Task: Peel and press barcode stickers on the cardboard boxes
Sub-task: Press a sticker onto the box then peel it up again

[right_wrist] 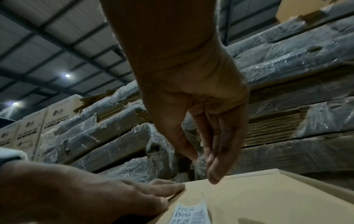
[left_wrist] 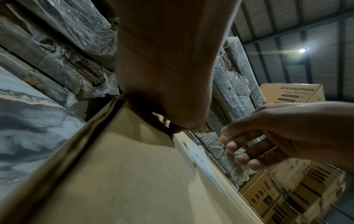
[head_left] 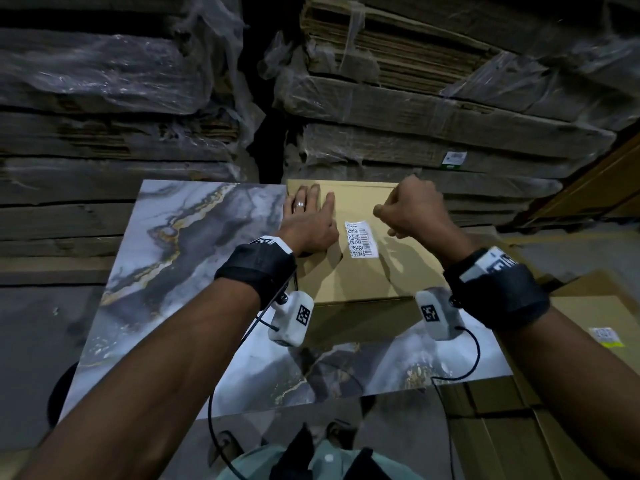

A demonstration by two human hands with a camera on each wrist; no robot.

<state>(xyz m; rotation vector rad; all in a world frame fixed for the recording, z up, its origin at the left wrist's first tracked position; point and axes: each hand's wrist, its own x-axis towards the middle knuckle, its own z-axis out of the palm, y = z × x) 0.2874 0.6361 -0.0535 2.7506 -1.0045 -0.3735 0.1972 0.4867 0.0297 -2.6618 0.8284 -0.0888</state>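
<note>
Flat tan cardboard box lying on a glossy grey-and-gold marbled tabletop, far edge close against shrink-wrapped stacks of flattened cartons. White rectangular barcode sticker already stuck on the box top, near its left side, looking flat. Left hand spread palm-down with straight fingers on the left edge of the box, just beside the sticker, steadying it. Right hand lifted clear above the box, fingers loosely curled with the thumb drawn toward them; nothing visibly held. Judged as the close of one pressing step: sticker placed, pressing hand off it. Next move likely calls for shifting this box aside and peeling a fresh sticker. Open tabletop to the left and front; more tan boxes crowding the right; no room behind
</note>
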